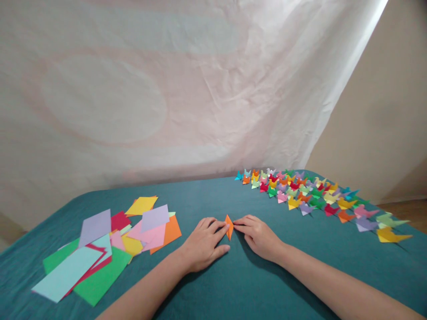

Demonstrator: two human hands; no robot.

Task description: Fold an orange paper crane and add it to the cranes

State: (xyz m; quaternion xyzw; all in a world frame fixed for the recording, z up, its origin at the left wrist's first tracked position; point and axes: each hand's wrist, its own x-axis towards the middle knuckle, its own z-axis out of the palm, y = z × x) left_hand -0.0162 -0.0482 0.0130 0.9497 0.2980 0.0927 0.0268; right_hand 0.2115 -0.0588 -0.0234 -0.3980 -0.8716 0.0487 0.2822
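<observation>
A small orange folded paper (229,227) in a narrow diamond shape lies on the table in front of me. My left hand (207,243) rests palm down beside it, fingers stretched, with fingertips touching its left edge and the thumb spread apart, nearer to me. From the other side, my right hand (258,235) has its fingers bent and held together, their tips on the right corner of the paper. How firmly that corner is pinched is partly hidden by the fingers.
A loose pile of coloured paper sheets (100,275) spreads over the left side. Rows of many small folded paper birds (293,203) stand at the right and back right. A teal cloth (196,200) covers the table, and a pale curtain (187,98) hangs behind.
</observation>
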